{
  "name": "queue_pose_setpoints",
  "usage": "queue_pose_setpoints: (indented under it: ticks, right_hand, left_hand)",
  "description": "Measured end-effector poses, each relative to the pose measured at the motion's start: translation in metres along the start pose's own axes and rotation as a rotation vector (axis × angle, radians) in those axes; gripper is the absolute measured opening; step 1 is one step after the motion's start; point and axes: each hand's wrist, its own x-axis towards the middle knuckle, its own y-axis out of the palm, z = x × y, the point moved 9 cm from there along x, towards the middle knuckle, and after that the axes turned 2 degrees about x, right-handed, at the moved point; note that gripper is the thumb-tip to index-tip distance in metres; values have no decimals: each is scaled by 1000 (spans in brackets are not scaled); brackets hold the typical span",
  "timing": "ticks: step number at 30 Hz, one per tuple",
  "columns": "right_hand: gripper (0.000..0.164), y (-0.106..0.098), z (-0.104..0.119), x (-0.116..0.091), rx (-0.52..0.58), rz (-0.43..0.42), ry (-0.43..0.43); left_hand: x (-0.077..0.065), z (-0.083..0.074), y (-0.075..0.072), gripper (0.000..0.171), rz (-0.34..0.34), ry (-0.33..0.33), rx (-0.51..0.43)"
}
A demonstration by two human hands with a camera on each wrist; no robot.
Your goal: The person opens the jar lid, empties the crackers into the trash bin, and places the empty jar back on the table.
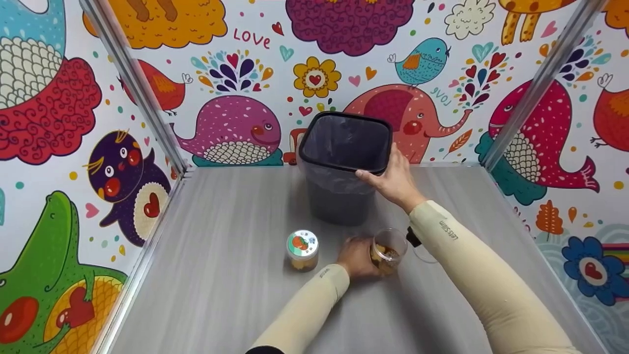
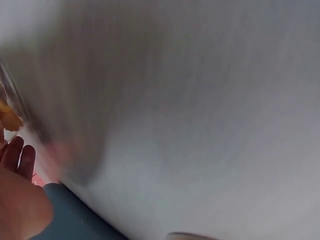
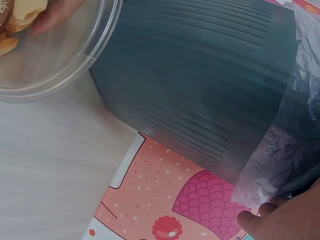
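A dark grey bin [image 1: 339, 196] lined with a clear plastic bag [image 3: 292, 145] stands at the back of the table. My right hand [image 1: 389, 176] grips its near right rim, thumb on the outside; in the right wrist view its fingertips [image 3: 280, 220] press on the bag beside the bin's ribbed wall [image 3: 200, 85]. In front of the bin, my left hand [image 1: 361, 256] holds an open clear jar [image 1: 389, 250] with brown food pieces inside, tilted a little. The jar's mouth [image 3: 50, 55] shows close to the bin wall. The left wrist view is blurred, showing my left hand [image 2: 17, 195] and the jar's edge [image 2: 9, 97].
A second jar [image 1: 302, 250] with a white printed lid stands upright left of my left hand. A clear lid [image 1: 425, 253] lies on the table under my right forearm. Patterned walls close the grey table [image 1: 221, 295] on three sides.
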Motion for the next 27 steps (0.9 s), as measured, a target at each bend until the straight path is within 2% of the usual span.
queue_pose_setpoints:
  ticks: [7,17,22,27]
  right_hand:
    - [129,1,-2,1,-3,-1,0]
    - [128,3,0,1,-17,8,-7]
    - [128,4,1,0,-5,6,-11]
    - [127,-2,-1,0,0,-3,-1]
  left_hand:
    - [-2,2,2,73,-21,-11,-50]
    - [-4,-1,-1,68,-80,32,-58]
    - [-6,1,-3,70,-81,-9,-103]
    - [-8,-1,-19,77,-96,-56,-200]
